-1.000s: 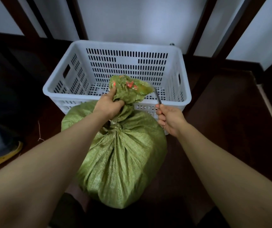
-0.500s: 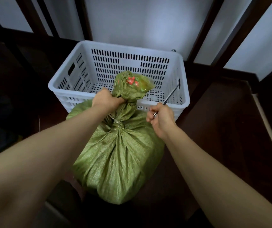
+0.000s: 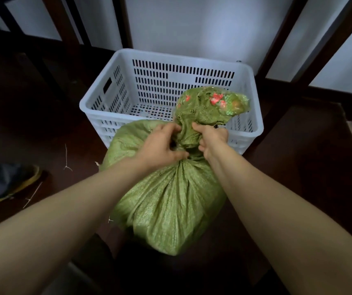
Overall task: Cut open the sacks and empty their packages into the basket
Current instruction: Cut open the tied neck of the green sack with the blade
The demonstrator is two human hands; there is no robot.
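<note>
In the head view, a green woven sack (image 3: 170,201) stands on the dark wooden floor (image 3: 298,162), close against the near wall of a white slotted plastic basket (image 3: 98,99). The sack is tied shut at a bunched neck (image 3: 188,135), and the loose top above the tie (green, with red printed patches) flops over the basket's near rim. The left hand (image 3: 162,145) grips the neck from the left, its fingers curled into the gathered cloth. The right hand (image 3: 212,138) grips it from the right, fingers likewise curled round the cloth; whether it also holds a tool cannot be told. A few pale fibres (image 3: 66,160) lie on the floor to the left, near a dark object with a yellow edge (image 3: 11,186)
</note>
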